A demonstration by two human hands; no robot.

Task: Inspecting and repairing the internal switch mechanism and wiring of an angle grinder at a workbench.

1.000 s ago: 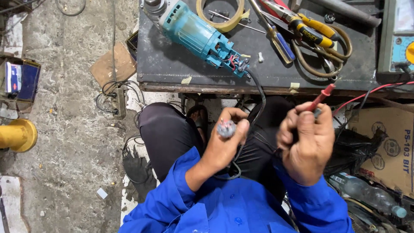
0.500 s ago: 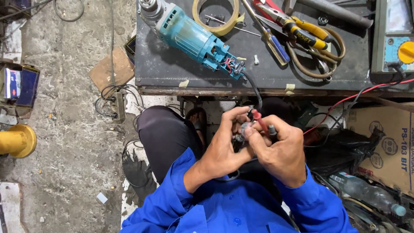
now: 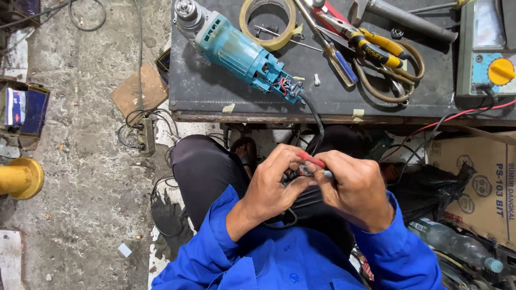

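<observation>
My left hand (image 3: 277, 185) and my right hand (image 3: 352, 188) meet over my lap, fingers closed around a small dark part (image 3: 302, 171) wired by a black cord (image 3: 314, 115) to the teal power tool (image 3: 242, 53) on the bench. A red probe tip (image 3: 310, 159) lies between my fingers; which hand grips it is unclear. The tool lies with its rear housing off and its wiring exposed. Its red lead (image 3: 446, 119) runs right toward the meter (image 3: 492, 51).
On the dark bench (image 3: 215, 99) lie a tape roll (image 3: 269, 24), a blue-handled screwdriver (image 3: 336, 56), yellow-handled pliers (image 3: 371, 43), scissors (image 3: 387, 80) and a hammer (image 3: 403, 16). A cardboard box (image 3: 478, 182) and plastic bottle (image 3: 457, 247) sit right. A yellow post (image 3: 19, 177) stands left.
My right hand has come down from holding the red probe up and apart. It has joined my left hand at the small part; both hands now pinch together.
</observation>
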